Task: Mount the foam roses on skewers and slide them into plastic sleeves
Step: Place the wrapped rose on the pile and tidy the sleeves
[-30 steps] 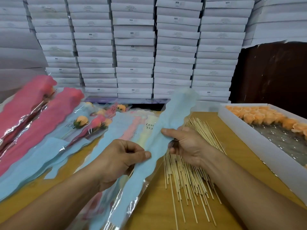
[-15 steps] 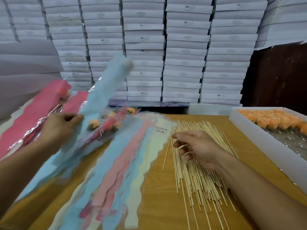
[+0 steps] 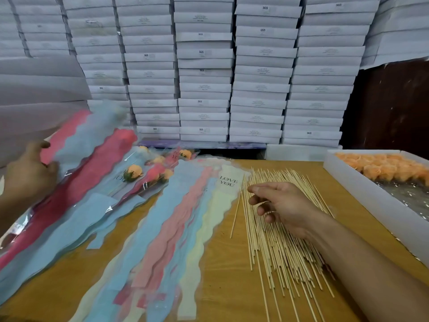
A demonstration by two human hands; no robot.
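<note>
While fanned lengthwise, skewers (image 3: 276,228) tips away, under right hand (image 3: 282,205)

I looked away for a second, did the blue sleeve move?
Yes. The blue sleeve went from beside the skewers leftward to the finished pile; the left hand rests there.

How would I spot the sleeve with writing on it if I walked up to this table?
Start at the big heap of wooden skewers in the middle of the table. Just left of it lies a fan of empty coloured sleeves, and the nearest one is the pale yellow sleeve. Its top panel reads LOVE YOU in dark letters, while the blue and pink ones beside it show no clear wording.
</note>
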